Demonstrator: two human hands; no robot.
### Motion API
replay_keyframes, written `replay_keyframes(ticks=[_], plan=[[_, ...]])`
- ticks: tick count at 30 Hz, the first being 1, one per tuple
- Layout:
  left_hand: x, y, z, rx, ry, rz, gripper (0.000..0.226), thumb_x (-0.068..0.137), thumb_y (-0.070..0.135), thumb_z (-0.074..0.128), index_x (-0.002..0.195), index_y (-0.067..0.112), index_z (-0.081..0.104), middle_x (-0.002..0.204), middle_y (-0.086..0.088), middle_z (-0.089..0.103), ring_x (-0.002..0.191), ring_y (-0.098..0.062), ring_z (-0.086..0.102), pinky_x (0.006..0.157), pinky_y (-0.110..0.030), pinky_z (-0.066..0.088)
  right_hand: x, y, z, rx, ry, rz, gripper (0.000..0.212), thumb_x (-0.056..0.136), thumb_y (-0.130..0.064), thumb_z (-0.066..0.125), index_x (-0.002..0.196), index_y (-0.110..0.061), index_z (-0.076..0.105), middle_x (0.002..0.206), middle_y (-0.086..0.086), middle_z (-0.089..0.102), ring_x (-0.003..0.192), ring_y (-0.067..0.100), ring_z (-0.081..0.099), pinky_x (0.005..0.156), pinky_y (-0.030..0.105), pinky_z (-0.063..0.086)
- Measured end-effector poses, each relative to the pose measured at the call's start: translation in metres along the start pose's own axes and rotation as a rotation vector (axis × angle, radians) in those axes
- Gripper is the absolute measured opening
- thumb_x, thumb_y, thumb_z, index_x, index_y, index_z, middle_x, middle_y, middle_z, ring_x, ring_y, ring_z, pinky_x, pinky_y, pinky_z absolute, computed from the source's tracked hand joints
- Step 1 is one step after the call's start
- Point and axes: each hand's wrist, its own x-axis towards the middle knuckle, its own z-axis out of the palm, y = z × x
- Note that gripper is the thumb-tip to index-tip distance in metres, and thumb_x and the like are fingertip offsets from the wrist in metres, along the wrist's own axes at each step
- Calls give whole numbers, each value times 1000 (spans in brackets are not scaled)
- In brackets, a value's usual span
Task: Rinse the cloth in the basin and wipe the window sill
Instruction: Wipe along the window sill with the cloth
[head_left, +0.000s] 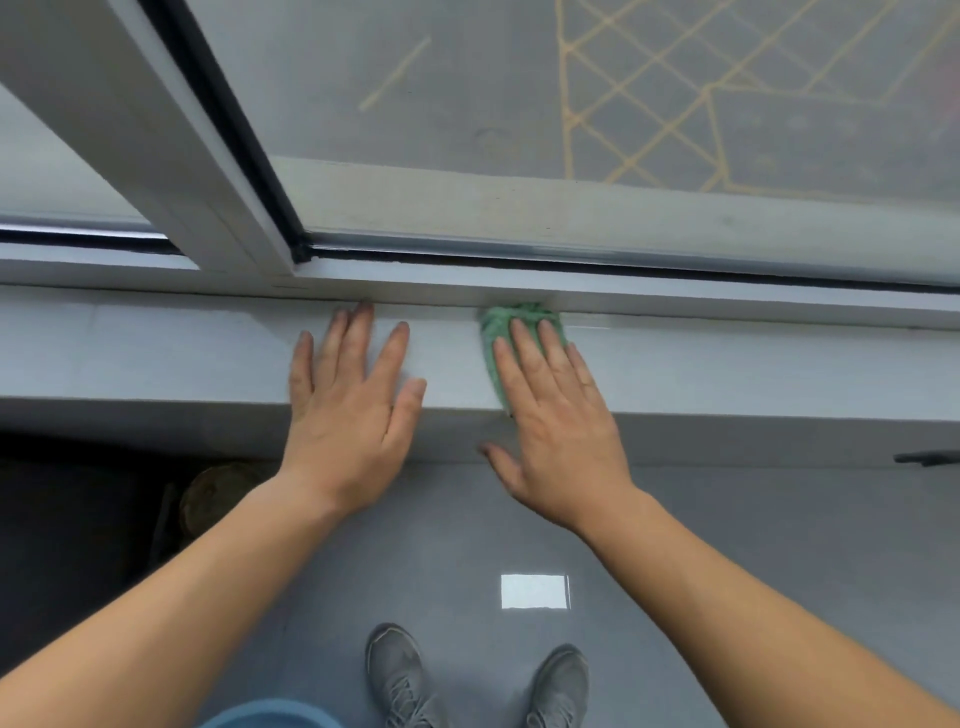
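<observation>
A green cloth (497, 325) lies flat on the white window sill (156, 348), pushed up against the window frame. My right hand (556, 415) presses down on the cloth with fingers spread, covering most of it; its thumb hangs over the sill's front edge. My left hand (348, 410) rests flat on the bare sill to the left of the cloth, fingers apart, holding nothing. No basin is in view.
A white window frame (218, 171) with a black seal rises behind the sill. Below the sill is a grey tiled floor (727, 545) with my two grey shoes (400, 670). A dark space with a round brownish object (218, 493) lies at lower left.
</observation>
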Motion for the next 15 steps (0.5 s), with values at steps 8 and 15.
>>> replay_keyframes(ticks=[8,15], plan=[[11,58,19,40,17,139,64,98,51,16,154,21,27,165,-12,13,153,-24,2,122,-46,-5,-11,31,0,34,-30,238,114,74,-63,61,157,-9,5,167,15,5,153,36,-3,123,51,6],[11,74,23,67,23,99,67,98,51,13,155,18,25,165,-12,13,154,-23,-1,122,-42,-10,-30,79,1,-25,-36,89,112,78,-63,61,157,-12,1,167,12,2,153,32,-4,124,48,5]])
